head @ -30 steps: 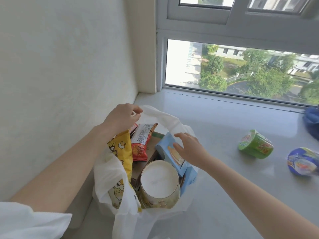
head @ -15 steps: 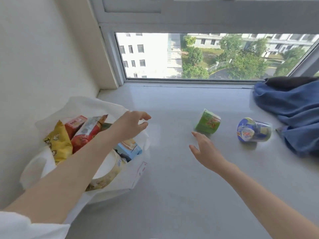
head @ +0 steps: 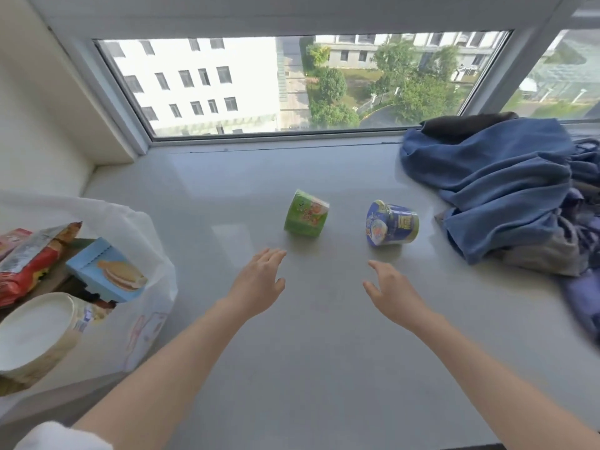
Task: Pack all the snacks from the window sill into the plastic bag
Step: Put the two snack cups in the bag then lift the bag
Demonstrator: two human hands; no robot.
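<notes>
A green snack cup [head: 306, 214] and a blue snack cup [head: 391, 223] lie on their sides on the grey window sill [head: 324, 336]. My left hand [head: 259, 280] hovers open just below the green cup, fingers spread, holding nothing. My right hand [head: 391, 292] is open too, a little below the blue cup. At the left stands the white plastic bag [head: 152, 254], holding a light blue biscuit box [head: 107, 271], a red snack packet [head: 29, 264] and a white-lidded tub [head: 35, 332].
A heap of blue clothing [head: 506, 190] fills the right end of the sill, close to the blue cup. The window pane and its frame [head: 276, 139] run along the back. A white wall [head: 32, 141] closes the left side behind the bag.
My left hand has left the bag and swung right toward the green cup. My right hand has moved toward the blue cup. The view has turned right, so the bag sits at the left edge.
</notes>
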